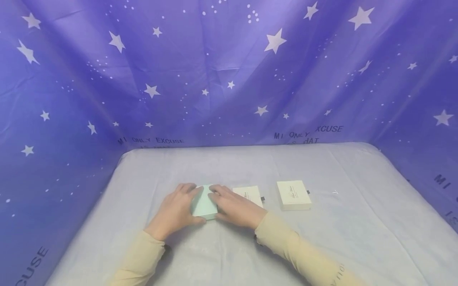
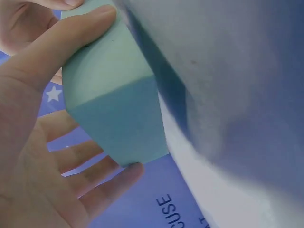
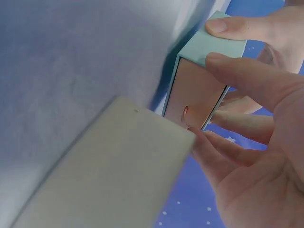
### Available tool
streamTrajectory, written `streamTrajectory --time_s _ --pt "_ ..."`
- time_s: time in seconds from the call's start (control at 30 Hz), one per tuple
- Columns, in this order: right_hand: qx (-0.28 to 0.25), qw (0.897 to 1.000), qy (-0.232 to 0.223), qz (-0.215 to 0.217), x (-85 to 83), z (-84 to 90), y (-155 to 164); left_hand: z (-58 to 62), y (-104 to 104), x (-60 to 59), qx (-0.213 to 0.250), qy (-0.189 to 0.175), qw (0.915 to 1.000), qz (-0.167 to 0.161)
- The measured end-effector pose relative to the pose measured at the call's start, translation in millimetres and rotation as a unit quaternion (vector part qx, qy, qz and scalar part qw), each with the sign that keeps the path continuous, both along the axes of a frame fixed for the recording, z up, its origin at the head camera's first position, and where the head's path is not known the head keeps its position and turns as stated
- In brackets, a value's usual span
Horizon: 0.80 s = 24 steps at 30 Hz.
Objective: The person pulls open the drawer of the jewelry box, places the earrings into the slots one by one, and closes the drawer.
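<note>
Mint-green box (image 1: 204,202) on table, gripped between both hands, left hand (image 1: 174,212), right hand (image 1: 234,206)

Setting: makeshift recording booth, not a furnished room. Purple star-printed curtain (image 1: 229,71) (with printed lettering along its lower edge) closes off the back and both sides of the frame; worktop (image 1: 358,238) in the lower half draped in plain pale lilac cloth.
</note>
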State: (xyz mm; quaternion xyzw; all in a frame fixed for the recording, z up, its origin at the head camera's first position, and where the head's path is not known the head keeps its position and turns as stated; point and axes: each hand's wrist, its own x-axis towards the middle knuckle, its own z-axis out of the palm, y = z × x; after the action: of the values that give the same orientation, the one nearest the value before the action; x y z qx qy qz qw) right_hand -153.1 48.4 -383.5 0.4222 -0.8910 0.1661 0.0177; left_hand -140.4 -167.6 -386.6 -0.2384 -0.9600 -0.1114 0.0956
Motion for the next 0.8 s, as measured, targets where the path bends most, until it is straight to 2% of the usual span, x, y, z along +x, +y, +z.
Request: streamTrajectory --time_s 0.13,0.37,0.53,0.8 --pt "-0.012 1.0 0.019 0.003 5.2 5.7 7.7 5.4 2.5 3.7 -0.003 0.025 0.9997 0.001" --pt "-0.024 0.998 0.049 0.011 22.6 14.6 28.6 17.5 9.3 19.0 -0.005 0.09 0.9955 -0.03" --pt "-0.039 0.997 0.065 0.015 33.5 22.4 42.1 27.1 17.5 28.2 0.005 0.096 0.9946 -0.038" --pt "-0.027 0.996 0.083 -0.001 54.1 29.6 62.4 30.3 33.2 36.9 0.008 0.106 0.9918 -0.071"
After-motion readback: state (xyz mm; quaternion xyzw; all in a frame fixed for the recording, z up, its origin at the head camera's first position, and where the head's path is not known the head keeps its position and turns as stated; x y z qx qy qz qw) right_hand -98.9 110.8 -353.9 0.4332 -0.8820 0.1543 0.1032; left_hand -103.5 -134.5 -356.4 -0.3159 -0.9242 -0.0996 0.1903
